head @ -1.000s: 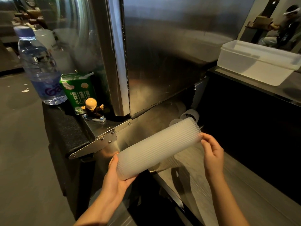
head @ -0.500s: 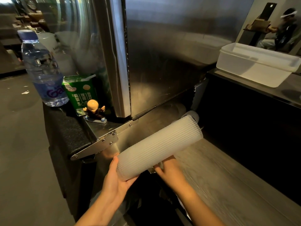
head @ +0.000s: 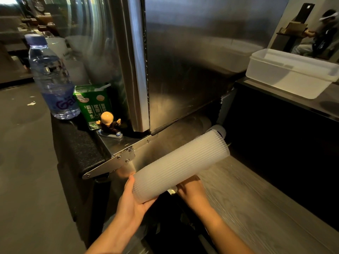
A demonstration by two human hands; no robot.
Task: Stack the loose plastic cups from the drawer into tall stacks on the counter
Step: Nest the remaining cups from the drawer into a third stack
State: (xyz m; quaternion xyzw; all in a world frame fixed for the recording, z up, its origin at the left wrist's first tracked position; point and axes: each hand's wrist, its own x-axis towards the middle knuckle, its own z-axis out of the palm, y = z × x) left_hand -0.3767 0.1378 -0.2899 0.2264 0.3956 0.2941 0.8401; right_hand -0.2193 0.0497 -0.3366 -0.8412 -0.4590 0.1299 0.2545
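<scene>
Just below the steel door (head: pixel 192 61) we hold the cup stack (head: pixel 179 167) slanted, left hand (head: pixel 132 202) curled round its near end, right hand (head: pixel 192 191) underneath, grip unclear. Best we tip it upright slowly.

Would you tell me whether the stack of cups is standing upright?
Not upright: the stack of cups is held slanted, nearly on its side, left hand gripping its near end, right hand beneath.

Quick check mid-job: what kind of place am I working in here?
Probably a drinks shop or café prep area, not certain. Signs: a large stainless steel unit, a long stack of nested plastic cups held in the left hand, and a white plastic tub on a steel counter.
</scene>
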